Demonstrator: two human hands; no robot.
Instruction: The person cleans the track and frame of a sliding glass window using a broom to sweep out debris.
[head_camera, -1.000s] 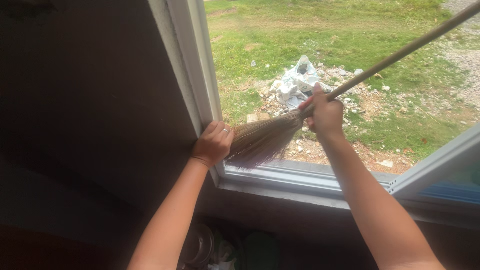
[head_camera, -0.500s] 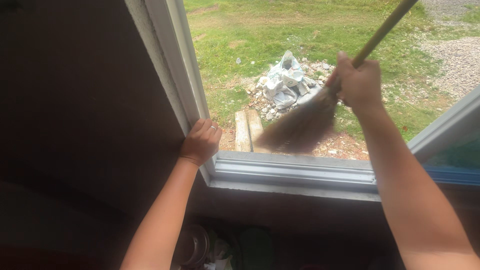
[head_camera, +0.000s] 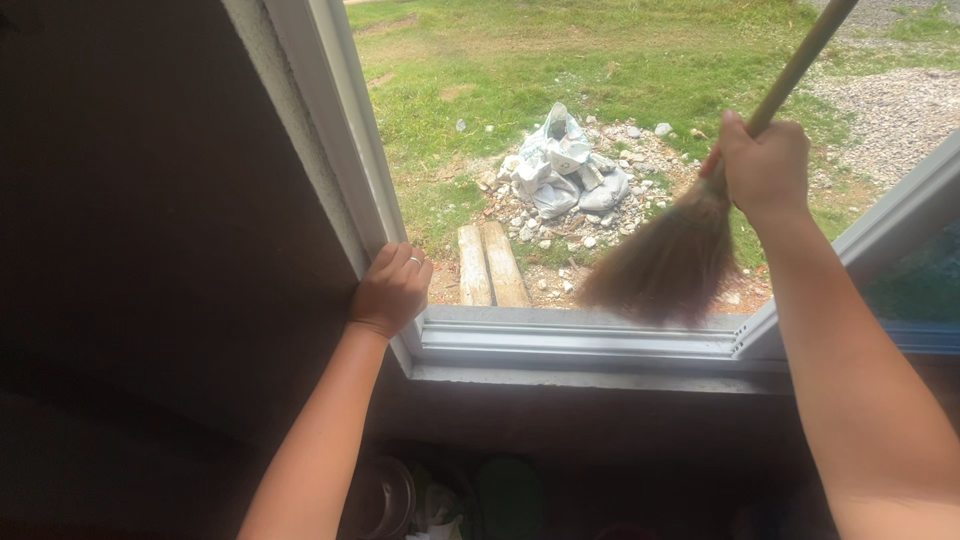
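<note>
Clearly a stretch: both arms reach out to an open window, a broom swinging over its sill.

Left hand (head_camera: 392, 290) curls closed on the white window frame (head_camera: 340, 150), bracing; right of it, the sill track (head_camera: 580, 338) lies under blurred broom (head_camera: 672, 258) bristles. Right hand (head_camera: 765, 165) grips the handle just above the bristle head, outside the opening. A loosened grip could drop it onto the rubble pile (head_camera: 565, 170) beyond; a wide swing might knock the slid-aside sash (head_camera: 880, 240) beside that wrist.

Straw-bristled broom (head_camera: 668, 262) with wooden handle, smooth glossy white window frame (head_camera: 585, 338), rough weathered wooden planks (head_camera: 488, 264)
</note>
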